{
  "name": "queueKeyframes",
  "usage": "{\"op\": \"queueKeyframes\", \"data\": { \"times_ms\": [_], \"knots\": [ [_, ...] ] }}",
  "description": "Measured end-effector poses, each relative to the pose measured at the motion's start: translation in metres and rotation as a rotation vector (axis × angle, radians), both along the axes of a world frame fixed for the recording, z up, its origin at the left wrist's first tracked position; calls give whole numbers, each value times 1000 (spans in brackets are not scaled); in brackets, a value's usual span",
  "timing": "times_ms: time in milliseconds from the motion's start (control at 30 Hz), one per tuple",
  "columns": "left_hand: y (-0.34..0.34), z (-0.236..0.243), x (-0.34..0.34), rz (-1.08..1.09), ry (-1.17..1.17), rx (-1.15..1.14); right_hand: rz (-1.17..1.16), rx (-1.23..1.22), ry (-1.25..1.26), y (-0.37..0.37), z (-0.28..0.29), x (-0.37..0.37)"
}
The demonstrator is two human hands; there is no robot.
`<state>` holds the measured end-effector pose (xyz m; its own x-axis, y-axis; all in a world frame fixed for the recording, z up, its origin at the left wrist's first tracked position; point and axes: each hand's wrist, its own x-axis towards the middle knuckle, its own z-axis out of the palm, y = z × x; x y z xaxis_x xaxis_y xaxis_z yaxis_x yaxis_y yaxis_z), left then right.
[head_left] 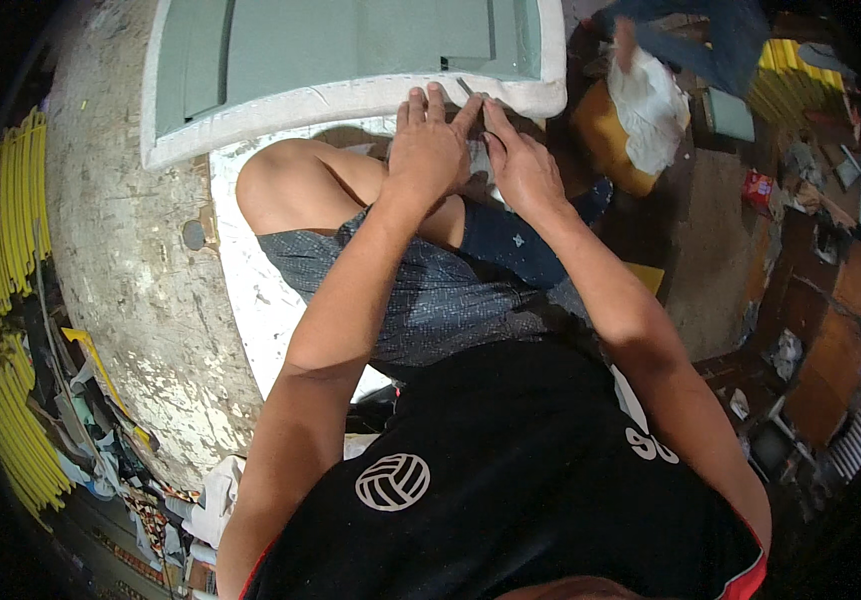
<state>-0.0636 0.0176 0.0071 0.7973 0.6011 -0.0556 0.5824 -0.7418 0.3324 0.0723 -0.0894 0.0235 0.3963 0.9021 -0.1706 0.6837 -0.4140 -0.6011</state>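
A grey-green panel lies ahead of me, bordered by a padded strip of off-white cloth. My left hand rests its stretched fingers on the near cloth edge, apart and holding nothing. Close beside it, my right hand has its fingers bunched at the same edge. A thin dark rod-like tool sticks out from its fingertips, next to the left index finger. The tool's lower end is hidden by the fingers, so its exact kind is unclear.
My bent knee is just under the panel's near edge. A worn wooden board spans the left, with yellow corrugated pieces beyond. At the right, another person's blurred hand is above a white bag; scraps litter the floor.
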Motion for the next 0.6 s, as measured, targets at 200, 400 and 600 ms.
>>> {"op": "queueKeyframes", "data": {
  "times_ms": [200,400,600],
  "knots": [
    [-2,-5,0,26,-22,33,45,-126,-105,0,1,2],
    [0,-3,2,35,-69,29,-25,106,224,-6,-19,13],
    [7,-5,2,69,-87,-38,-191,29,402,1,-36,4]
  ]
}}
